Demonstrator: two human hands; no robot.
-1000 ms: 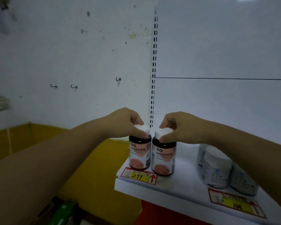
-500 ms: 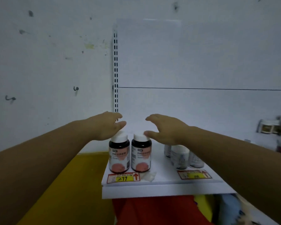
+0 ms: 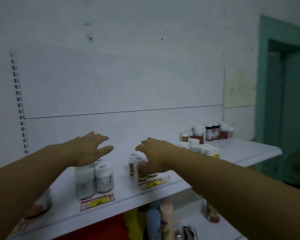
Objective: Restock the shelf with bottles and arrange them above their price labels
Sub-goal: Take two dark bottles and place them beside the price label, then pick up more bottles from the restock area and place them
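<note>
Both my hands hover empty over the white shelf, fingers spread. My left hand is above a pair of white bottles, which stand behind a red and yellow price label. My right hand is over a small group of brown-labelled bottles with white caps, behind another price label. A mixed cluster of bottles stands at the shelf's far right end. The view is blurred by motion.
A lower shelf holds more bottles, among them a blue one and a beige one. The white back panel has slotted uprights at each side. A green door frame stands to the right.
The view has swung right along the shelf. My hands have left the two dark bottles at the left end and now hover open over the white and brown-labelled bottles.
</note>
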